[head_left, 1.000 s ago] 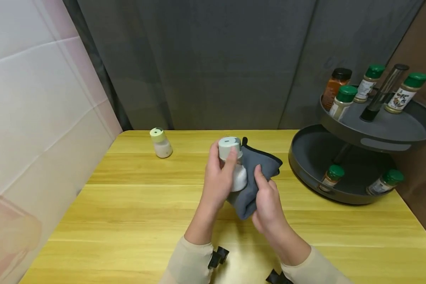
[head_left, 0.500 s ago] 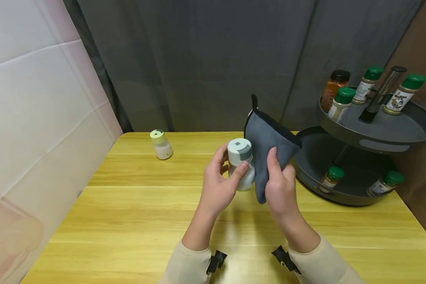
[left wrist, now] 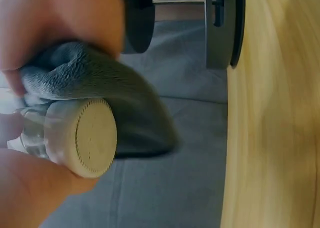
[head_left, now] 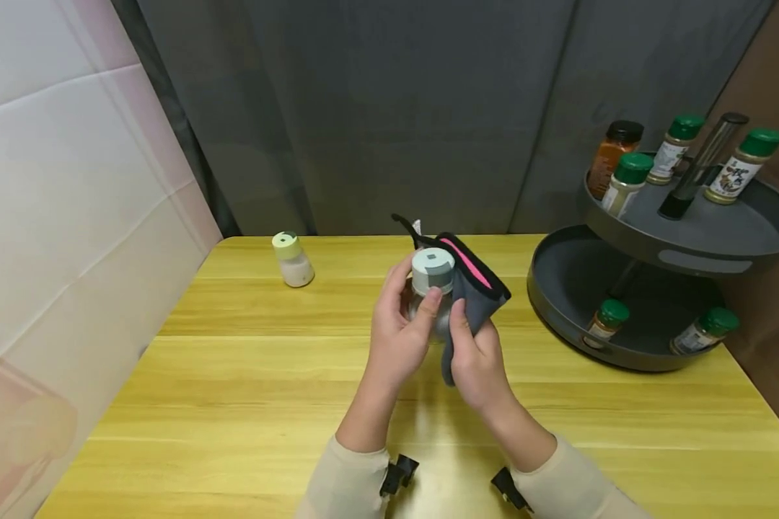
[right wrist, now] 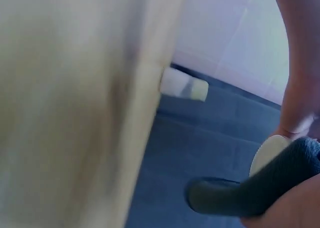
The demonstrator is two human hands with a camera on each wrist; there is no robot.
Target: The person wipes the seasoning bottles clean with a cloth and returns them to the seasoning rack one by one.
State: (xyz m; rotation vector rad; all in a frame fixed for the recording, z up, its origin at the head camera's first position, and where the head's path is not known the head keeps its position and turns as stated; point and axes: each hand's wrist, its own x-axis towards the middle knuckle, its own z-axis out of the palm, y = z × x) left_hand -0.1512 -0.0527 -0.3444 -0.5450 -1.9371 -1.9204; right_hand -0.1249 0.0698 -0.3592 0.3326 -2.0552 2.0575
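My left hand grips a clear shaker jar with a pale grey-green cap, held upright above the table. White contents show through its base in the left wrist view, where the jar's ridged bottom faces the camera. My right hand pinches a folded grey cloth with black edging and a pink strip, thumb in front. The cloth lies against the jar's right side and behind it; its black loop sticks up at the back. A second jar with a yellow-green cap stands at the table's far left.
A two-tier dark grey turntable rack stands at the right of the wooden table. Several green-capped spice bottles and an orange bottle with a black cap stand on it. A grey curtain hangs behind; a pale sheet covers the left side.
The cloth first swung up and right off the jar, then came back down against its side, its pink strip now showing. The jar shifted slightly right, then slightly back left, in the left hand.
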